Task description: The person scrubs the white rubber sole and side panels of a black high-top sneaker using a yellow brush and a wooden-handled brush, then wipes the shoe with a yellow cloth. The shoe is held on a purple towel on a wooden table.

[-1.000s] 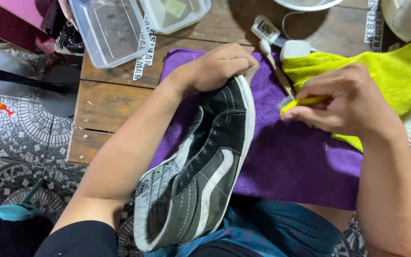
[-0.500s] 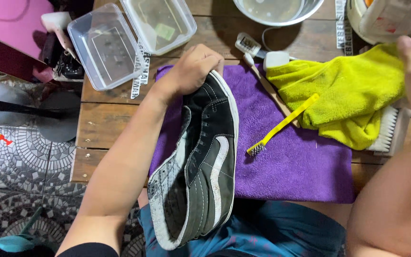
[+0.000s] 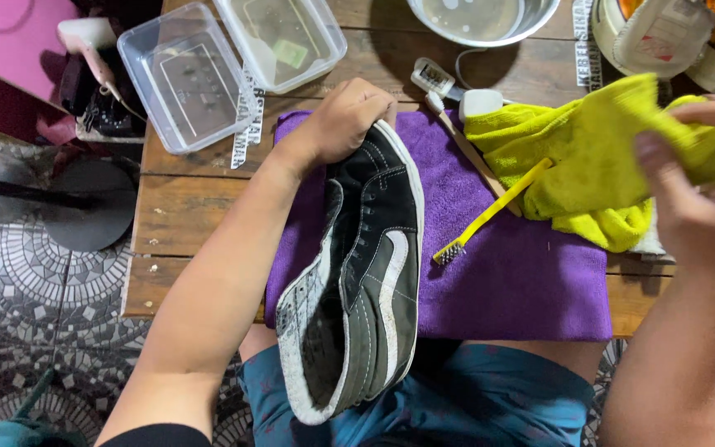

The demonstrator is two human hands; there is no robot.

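The left hand (image 3: pixel 343 122) curls its fingers over the toe of a black high-top sneaker (image 3: pixel 363 273), tipped on its side, toe on the purple towel (image 3: pixel 523 281) and heel over the person's lap. The right hand (image 3: pixel 697 194) pinches a yellow cloth (image 3: pixel 597 161), fingers pressed into its folds. A yellow toothbrush (image 3: pixel 490 213) lies on the towel between shoe and cloth, on the wooden worktop (image 3: pixel 184 215).

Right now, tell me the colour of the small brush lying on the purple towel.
Yellow handle; the brush shows best in the head view.
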